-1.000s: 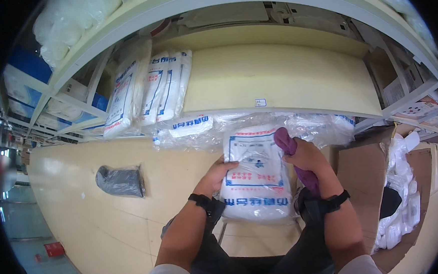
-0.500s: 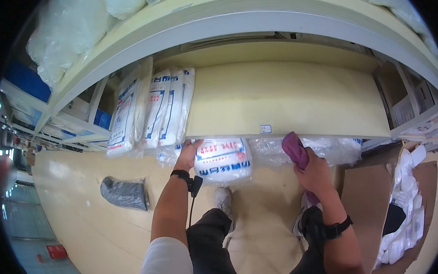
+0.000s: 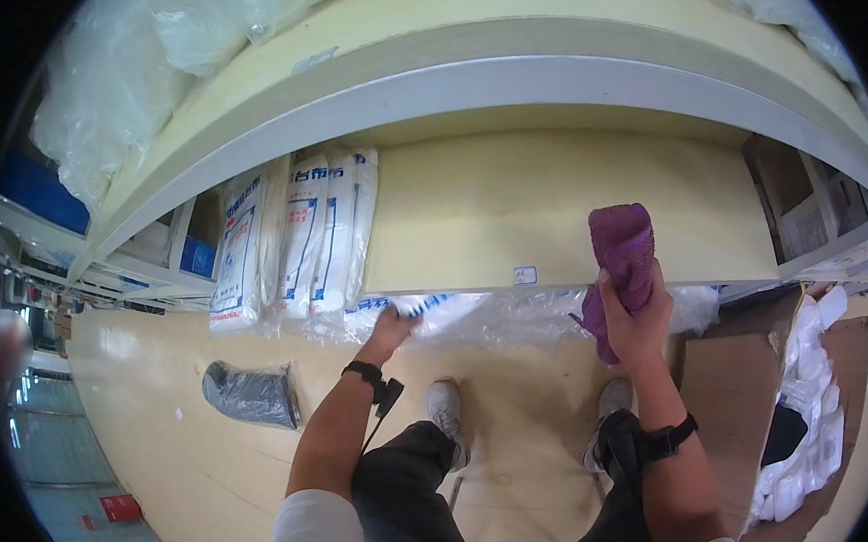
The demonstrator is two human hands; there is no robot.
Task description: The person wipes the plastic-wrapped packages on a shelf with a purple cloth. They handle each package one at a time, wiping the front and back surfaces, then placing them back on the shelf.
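Observation:
My right hand grips a folded purple cloth, lifted over the front of the middle shelf. Part of the cloth hangs below the fingers. At the shelf's front edge, my left hand holds the near end of a white plastic-wrapped packet with blue print. Most of that packet lies hidden beneath the shelf board. More clear-wrapped packs lie along the same lower level, between my two hands.
Several white packets with blue print lean together at the shelf's left end. A grey plastic-wrapped bundle lies on the floor at left. On the right stands an open cardboard box beside white plastic-wrapped items. Clear bags sit above.
The packet at my left hand has slid in under the shelf board, where before it stuck out toward me. My right hand has raised the purple cloth up and away from me.

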